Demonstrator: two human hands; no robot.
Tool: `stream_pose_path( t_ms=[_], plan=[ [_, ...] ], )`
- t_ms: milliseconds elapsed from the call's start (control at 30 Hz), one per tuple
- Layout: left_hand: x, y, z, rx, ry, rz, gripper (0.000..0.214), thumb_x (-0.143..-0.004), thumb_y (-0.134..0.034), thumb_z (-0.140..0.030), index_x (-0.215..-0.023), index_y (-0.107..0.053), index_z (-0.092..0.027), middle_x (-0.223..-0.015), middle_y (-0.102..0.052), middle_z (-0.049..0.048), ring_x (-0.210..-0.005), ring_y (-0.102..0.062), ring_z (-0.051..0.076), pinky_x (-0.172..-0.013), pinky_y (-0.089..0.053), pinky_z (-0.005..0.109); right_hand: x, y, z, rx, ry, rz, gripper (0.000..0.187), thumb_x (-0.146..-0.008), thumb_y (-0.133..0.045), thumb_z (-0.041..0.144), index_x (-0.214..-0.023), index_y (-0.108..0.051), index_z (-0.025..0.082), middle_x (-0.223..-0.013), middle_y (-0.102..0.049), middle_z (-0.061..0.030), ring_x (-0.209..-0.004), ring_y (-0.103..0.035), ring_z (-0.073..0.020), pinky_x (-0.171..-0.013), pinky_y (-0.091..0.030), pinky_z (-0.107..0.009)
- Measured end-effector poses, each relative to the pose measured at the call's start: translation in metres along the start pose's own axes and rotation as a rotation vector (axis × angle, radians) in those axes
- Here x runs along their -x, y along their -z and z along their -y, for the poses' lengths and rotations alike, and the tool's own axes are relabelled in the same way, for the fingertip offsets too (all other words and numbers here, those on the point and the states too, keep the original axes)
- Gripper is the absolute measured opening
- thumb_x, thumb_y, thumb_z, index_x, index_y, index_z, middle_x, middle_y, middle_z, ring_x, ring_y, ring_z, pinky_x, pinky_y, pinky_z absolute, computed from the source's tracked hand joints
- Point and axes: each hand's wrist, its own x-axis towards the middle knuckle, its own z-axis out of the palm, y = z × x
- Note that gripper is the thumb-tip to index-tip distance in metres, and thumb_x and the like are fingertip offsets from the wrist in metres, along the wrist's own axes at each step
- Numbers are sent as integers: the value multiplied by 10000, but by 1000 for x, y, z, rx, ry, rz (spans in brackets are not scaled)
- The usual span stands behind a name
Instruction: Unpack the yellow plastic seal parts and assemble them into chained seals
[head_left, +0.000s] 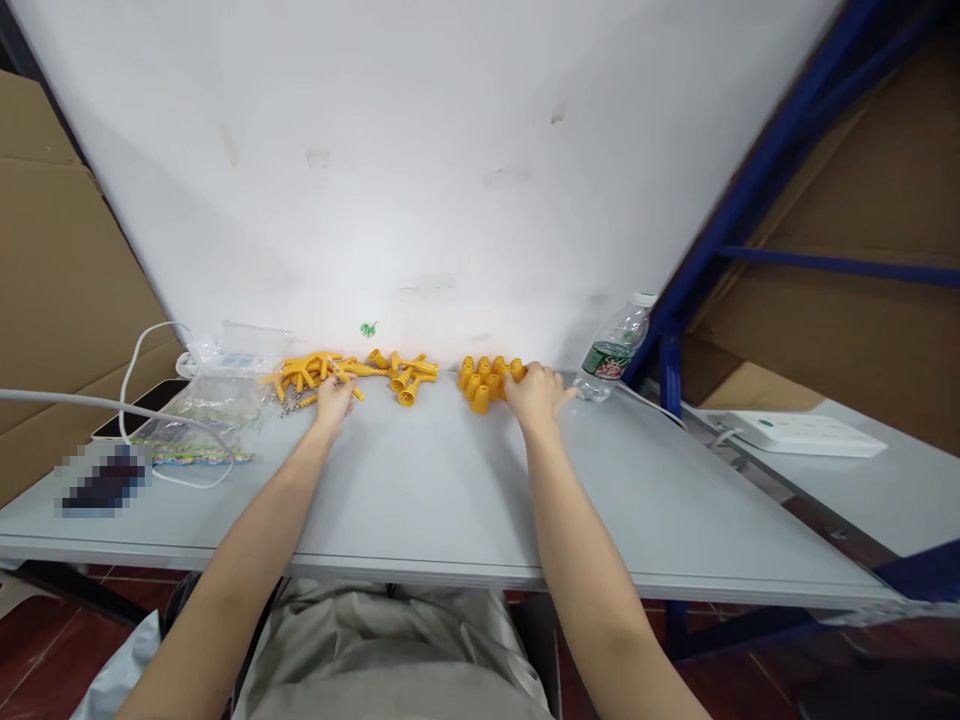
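Observation:
My left hand [334, 402] is closed at the near edge of a loose pile of yellow plastic stick-like pieces [304, 370], some with small metal chains. Its fingers pinch one yellow stick-like piece [351, 388]. To the right of that pile lie several yellow flared pieces [406, 394], tipped on their sides. Further right, a tight group of small tapered yellow cups [480, 398] stands with narrow ends up. My right hand [537, 393] reaches over the right side of this group, fingers curled at a yellow cup [517, 369]; the fingertips are partly hidden.
A clear bottle [616, 345] leans against the white back panel [465, 180] at the right. Clear plastic bags [217, 400], a white cable [124, 385] and a dark phone [142, 408] lie at the left. A white power strip [814, 434] sits beyond the blue frame [670, 370].

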Motion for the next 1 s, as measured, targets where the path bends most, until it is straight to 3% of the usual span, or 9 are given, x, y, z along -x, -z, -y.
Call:
stream_pose_path(
  t_ms=[133, 233, 333, 433, 667, 800, 900, 1000],
  plan=[
    [-7, 3, 11, -95, -128, 8, 260, -741, -648, -280, -979, -612, -183, -632, -543, -58, -429, -433, 51, -406, -305, 174, -6, -3, -8, 86, -92, 201, 184, -836, -595, 274, -959, -670, 160, -1015, -701, -162, -1037, -600, -306, -899, -347, -442],
    [-11, 4, 16, -191, -185, 27, 458, -758, -673, -287, -1196, -570, -202, -944, -664, 37, -673, -601, 99, -519, -425, 189, -6, -8, -6, 85, -70, 237, 139, -834, -617, 277, -911, -664, 171, -996, -703, -169, -1017, -629, -314, -913, -360, -480],
    [-12, 2, 17, -241, -185, 50, 661, -771, -705, -272, -1379, -451, -225, -1260, -617, 121, -929, -645, 149, -687, -508, 227, -5, -12, -4, 74, -53, 268, 100, -831, -639, 278, -856, -651, 182, -929, -697, -152, -981, -651, -324, -904, -365, -501],
    [-11, 1, 15, -213, -161, 90, 782, -794, -707, -273, -1480, -330, -261, -1448, -492, 150, -1075, -635, 183, -773, -525, 252, -4, -14, -5, 12, -17, 322, 92, -844, -628, 288, -828, -654, 201, -835, -679, -115, -934, -654, -331, -869, -362, -496],
    [-13, 3, 15, -199, -187, 86, 708, -880, -575, -301, -1521, -274, -279, -1505, -438, 122, -1258, -554, 201, -889, -520, 270, -2, -9, -2, -15, -1, 327, 82, -858, -603, 269, -839, -648, 204, -845, -667, -111, -948, -633, -328, -833, -345, -453],
    [-23, 8, 16, -435, -397, -40, 648, -861, -485, -143, -1487, -357, -252, -1445, -500, 93, -1309, -505, 187, -1076, -435, 331, 3, -4, 6, -23, 36, 168, 207, -891, -520, 232, -1058, -618, 159, -980, -687, -157, -986, -637, -312, -841, -341, -423],
    [-34, 14, 15, -650, -467, -125, 639, -815, -411, -41, -1421, -468, -237, -1426, -527, 96, -1374, -441, 220, -1184, -316, 444, 9, -4, 16, -62, 137, 63, 250, -917, -441, 230, -1056, -629, 141, -1021, -699, -167, -964, -621, -278, -828, -327, -391],
    [-47, 18, 16, -808, -382, -133, 660, -762, -392, 13, -1356, -539, -232, -1452, -524, 97, -1456, -325, 295, -1188, -184, 636, 15, -10, 25, -98, 262, 21, 258, -913, -413, 231, -984, -647, 150, -977, -717, -151, -905, -608, -265, -813, -312, -382]
  ],
)
